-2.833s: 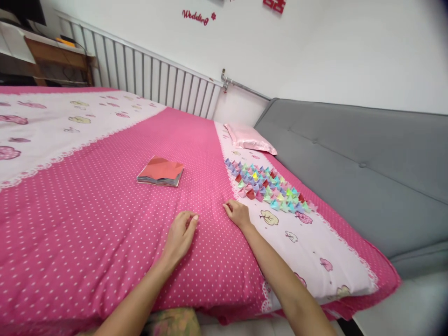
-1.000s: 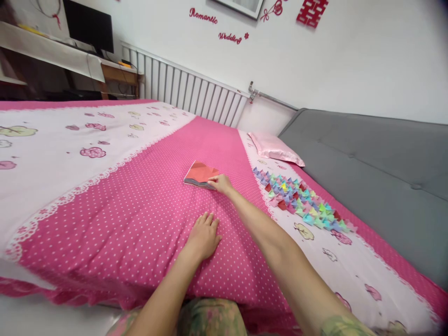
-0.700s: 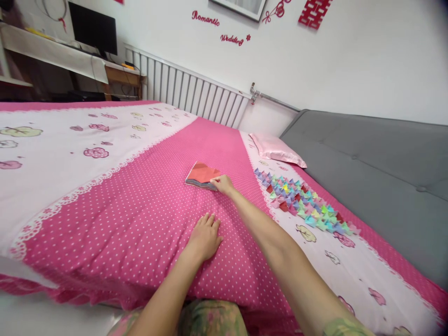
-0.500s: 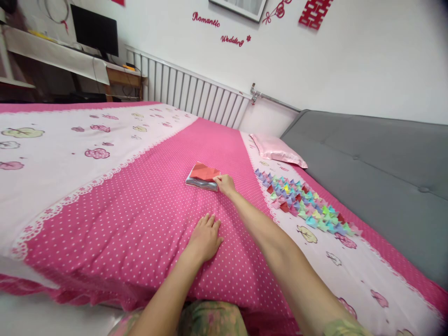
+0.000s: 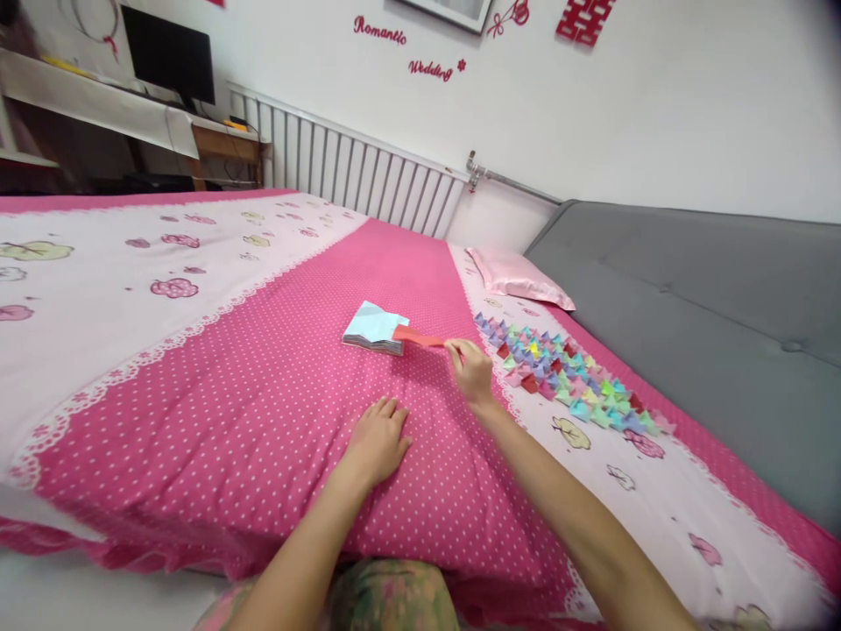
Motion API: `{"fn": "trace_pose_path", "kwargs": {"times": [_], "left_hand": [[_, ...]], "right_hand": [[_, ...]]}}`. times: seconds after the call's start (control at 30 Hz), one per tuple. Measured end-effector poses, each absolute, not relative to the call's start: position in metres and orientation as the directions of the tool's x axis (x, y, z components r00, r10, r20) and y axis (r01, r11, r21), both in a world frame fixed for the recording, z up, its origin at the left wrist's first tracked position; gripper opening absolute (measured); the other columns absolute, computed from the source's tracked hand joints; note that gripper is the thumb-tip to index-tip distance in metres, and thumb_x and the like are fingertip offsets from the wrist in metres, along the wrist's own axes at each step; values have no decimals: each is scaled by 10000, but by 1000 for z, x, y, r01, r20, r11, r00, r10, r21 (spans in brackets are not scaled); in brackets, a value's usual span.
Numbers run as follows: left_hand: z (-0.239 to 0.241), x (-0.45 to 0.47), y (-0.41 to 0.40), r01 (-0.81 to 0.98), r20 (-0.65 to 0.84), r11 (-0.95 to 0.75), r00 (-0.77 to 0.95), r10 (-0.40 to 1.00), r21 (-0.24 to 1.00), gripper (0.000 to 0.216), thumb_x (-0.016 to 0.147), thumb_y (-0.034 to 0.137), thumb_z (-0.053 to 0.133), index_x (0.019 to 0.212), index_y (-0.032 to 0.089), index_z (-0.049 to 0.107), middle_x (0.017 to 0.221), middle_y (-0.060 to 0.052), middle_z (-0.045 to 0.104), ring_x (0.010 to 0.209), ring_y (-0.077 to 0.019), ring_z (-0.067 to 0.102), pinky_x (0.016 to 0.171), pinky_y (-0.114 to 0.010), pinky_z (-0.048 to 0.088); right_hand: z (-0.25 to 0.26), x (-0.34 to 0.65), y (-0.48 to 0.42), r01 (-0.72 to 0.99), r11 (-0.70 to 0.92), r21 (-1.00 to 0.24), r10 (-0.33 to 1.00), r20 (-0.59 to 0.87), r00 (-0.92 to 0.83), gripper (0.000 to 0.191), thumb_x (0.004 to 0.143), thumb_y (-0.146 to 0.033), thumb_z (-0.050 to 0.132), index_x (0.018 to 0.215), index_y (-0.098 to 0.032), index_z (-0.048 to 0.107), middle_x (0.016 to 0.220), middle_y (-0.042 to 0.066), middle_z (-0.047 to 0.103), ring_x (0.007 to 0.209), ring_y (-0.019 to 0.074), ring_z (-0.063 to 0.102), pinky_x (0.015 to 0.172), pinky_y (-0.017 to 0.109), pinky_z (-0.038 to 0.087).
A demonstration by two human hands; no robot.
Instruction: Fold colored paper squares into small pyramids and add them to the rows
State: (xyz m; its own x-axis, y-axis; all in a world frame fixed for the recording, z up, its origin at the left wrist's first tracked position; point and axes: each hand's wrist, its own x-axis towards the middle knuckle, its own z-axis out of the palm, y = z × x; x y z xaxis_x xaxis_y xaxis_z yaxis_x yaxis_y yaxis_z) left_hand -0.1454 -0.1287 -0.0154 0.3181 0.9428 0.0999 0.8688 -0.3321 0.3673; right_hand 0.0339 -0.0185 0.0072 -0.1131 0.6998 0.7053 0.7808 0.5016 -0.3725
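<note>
My right hand pinches one end of a red sheet of paper, held nearly edge-on above the bed. Its far end overlaps the right side of a stack of paper, whose top sheet is light blue. That stack lies on the pink dotted bedspread. Closer to me, my left hand rests flat on the bedspread with its fingers stretched out, holding nothing.
Rows of small folded paper pieces in many colours lie on the right of the bed. Behind them are a pink pillow and a grey headboard. A desk with a monitor stands at the far left.
My right hand has drawn the red sheet off the stack towards the right, uncovering the light blue one. My left hand stays flat on the bedspread.
</note>
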Motion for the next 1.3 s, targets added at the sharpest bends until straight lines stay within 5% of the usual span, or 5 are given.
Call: {"fn": "trace_pose_path", "kwargs": {"times": [0.27, 0.47, 0.67, 0.83, 1.3], "left_hand": [[-2, -143, -125, 847, 350, -79, -130, 928, 526, 340, 871, 249, 310, 1021, 165, 604, 1063, -83, 619, 939, -209, 589, 833, -330, 456], [-1, -123, -126, 832, 502, -231, -64, 862, 504, 356, 894, 286, 301, 1078, 150, 574, 1183, -98, 560, 1088, -196, 512, 953, -320, 399], [4, -101, -106, 825, 513, -485, 293, 806, 290, 396, 889, 190, 264, 1185, 113, 515, 1363, -100, 427, 1311, -200, 291, 1091, -369, 230], [-18, -83, -87, 790, 375, -562, 457, 806, 246, 453, 870, 180, 275, 1275, 40, 425, 1376, -150, 402, 1321, -200, 273, 1102, -364, 187], [-46, -82, -85, 903, 112, -367, 350, 930, 224, 601, 851, 357, 285, 1379, 69, 280, 1446, -138, 272, 1351, -232, 191, 1100, -389, 93]], "right_hand": [[-41, 89, -117, 706, 654, -272, 640, 696, -325, 215, 871, -263, 475, 962, -252, 669, 931, 57, 701, 937, 190, 641, 856, 374, 515], [-32, 94, -139, 696, 667, -264, 666, 631, -399, 200, 807, -314, 572, 976, -276, 672, 1028, 56, 679, 1035, 226, 591, 927, 435, 465], [33, 65, -113, 583, 441, -683, 846, 533, -15, 415, 893, -427, 359, 1221, -229, 517, 1266, 77, 539, 1193, 217, 470, 1008, 438, 362], [20, 12, -75, 381, 276, -882, 961, 254, -106, 593, 889, -537, 248, 1396, -230, 243, 1471, 38, 245, 1342, 173, 240, 1065, 363, 290], [-56, 32, -56, 817, 173, -550, 975, -25, -223, 702, 878, -567, 98, 1413, -124, 200, 1491, 104, 138, 1377, 210, 64, 1112, 409, 25]]}}
